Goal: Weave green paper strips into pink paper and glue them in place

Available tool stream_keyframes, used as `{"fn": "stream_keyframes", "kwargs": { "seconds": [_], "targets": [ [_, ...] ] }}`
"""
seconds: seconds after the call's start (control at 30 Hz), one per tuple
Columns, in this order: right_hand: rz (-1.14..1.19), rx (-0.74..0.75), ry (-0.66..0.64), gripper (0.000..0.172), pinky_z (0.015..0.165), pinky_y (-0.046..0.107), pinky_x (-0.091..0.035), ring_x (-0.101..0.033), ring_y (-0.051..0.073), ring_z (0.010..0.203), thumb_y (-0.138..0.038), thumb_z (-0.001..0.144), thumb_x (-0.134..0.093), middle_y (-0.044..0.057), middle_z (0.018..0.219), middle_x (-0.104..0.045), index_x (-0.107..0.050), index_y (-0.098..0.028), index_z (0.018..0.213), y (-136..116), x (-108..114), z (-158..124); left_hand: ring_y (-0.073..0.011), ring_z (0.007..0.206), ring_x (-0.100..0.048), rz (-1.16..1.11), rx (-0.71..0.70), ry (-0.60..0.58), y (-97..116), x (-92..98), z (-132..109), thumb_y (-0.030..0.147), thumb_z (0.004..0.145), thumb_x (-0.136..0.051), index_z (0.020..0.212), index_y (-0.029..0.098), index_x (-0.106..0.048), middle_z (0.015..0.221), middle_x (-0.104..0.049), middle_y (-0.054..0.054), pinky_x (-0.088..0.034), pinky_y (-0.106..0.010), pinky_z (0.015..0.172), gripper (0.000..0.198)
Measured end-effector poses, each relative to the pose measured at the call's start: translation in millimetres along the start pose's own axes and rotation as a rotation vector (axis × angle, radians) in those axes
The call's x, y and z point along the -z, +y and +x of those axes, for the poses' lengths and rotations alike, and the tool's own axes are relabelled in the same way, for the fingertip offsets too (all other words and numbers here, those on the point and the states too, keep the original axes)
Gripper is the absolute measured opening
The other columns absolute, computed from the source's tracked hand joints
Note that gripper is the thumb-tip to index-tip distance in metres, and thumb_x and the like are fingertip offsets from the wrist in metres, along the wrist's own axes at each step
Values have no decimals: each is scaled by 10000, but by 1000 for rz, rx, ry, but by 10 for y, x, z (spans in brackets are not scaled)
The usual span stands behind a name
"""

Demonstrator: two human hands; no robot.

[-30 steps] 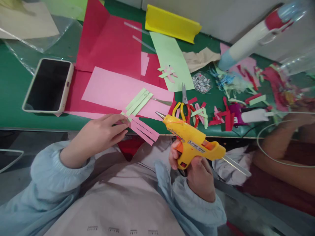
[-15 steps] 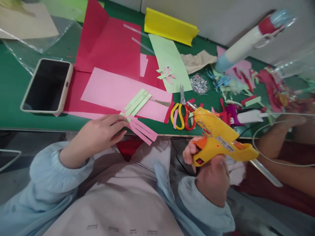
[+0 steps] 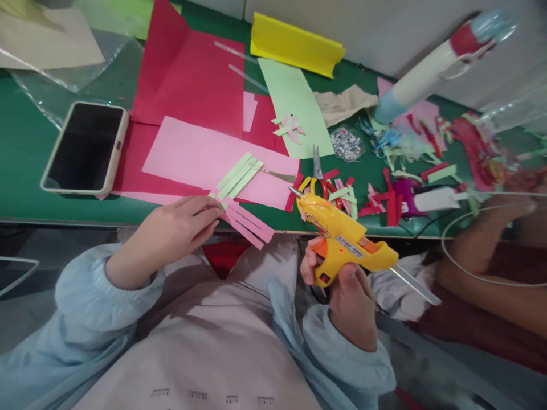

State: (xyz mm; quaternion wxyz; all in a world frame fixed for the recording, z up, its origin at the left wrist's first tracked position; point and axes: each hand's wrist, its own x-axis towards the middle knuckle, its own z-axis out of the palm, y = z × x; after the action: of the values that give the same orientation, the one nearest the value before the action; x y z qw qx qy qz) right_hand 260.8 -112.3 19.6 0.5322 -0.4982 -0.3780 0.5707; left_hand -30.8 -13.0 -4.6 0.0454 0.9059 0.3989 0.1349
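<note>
My left hand (image 3: 183,225) pinches the joined end of some paper strips near the table's front edge. The green paper strips (image 3: 239,176) slant up over a pink sheet (image 3: 183,148), while the pink paper strips (image 3: 248,222) reach out over the edge. In my right hand (image 3: 348,290) is a yellow hot glue gun (image 3: 342,233), its nozzle pointing up-left and a clear glue stick (image 3: 416,285) sticking out behind. Fingers wrap its handle by the orange trigger. Behind the nozzle lie scissors (image 3: 317,165), their handles partly hidden by the gun.
A phone (image 3: 83,148) lies at left. Red card (image 3: 192,80), a folded yellow piece (image 3: 294,45) and a green sheet (image 3: 290,85) sit behind. Rightward are a box of small beads (image 3: 346,142), paper scraps, a purple-and-white glue gun (image 3: 427,200), a bottle (image 3: 436,68) and another person's arm (image 3: 478,239).
My right hand has brought the yellow glue gun leftward, toward the paper strips, and its nozzle now overlaps the scissors' handles. My left hand stays nearly still on the strips.
</note>
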Motion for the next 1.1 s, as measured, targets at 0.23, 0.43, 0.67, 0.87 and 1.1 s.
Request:
{"fn": "stream_keyframes", "kwargs": {
  "seconds": [0.23,0.43,0.67,0.87,1.1],
  "targets": [
    [-53,-41,39,411,587,354,-485,-521,174,617,-589,911,-566,60,865,-578,-646,-219,1071,56,-3,-28,-253,1096,-680,-40,34,-18,7,-8,-3,276,1003,-451,1247,245,-662,1244,-701,-52,-565,-363,842,324],
    [-52,-40,15,424,609,357,-484,-515,171,623,-597,909,-562,59,869,-574,-650,-216,1072,73,-21,-11,-257,1058,-694,-36,49,-16,36,5,7,270,997,-459,1209,238,-693,1234,-705,-68,-571,-355,785,317],
    [-78,-72,1,487,589,370,-499,-575,206,669,-637,921,-505,99,918,-631,-650,-210,1106,90,-42,-13,-254,1065,-708,-43,79,83,26,-28,4,227,981,-475,1180,186,-671,1204,-728,-76,-590,-351,773,283],
    [-45,-82,-32,515,568,368,-498,-600,218,699,-645,917,-506,115,964,-644,-655,-208,1147,128,-3,-20,-179,1048,-705,-262,226,264,69,17,-20,160,965,-447,1051,217,-683,1108,-751,-4,-582,-300,876,257],
    [-73,-84,-68,515,615,367,-510,-594,212,713,-642,918,-502,106,932,-644,-651,-194,1125,133,-15,30,-128,656,-661,-196,346,282,278,4,-250,262,936,-540,888,206,-694,745,-727,8,-508,-243,592,170]
  ]
}}
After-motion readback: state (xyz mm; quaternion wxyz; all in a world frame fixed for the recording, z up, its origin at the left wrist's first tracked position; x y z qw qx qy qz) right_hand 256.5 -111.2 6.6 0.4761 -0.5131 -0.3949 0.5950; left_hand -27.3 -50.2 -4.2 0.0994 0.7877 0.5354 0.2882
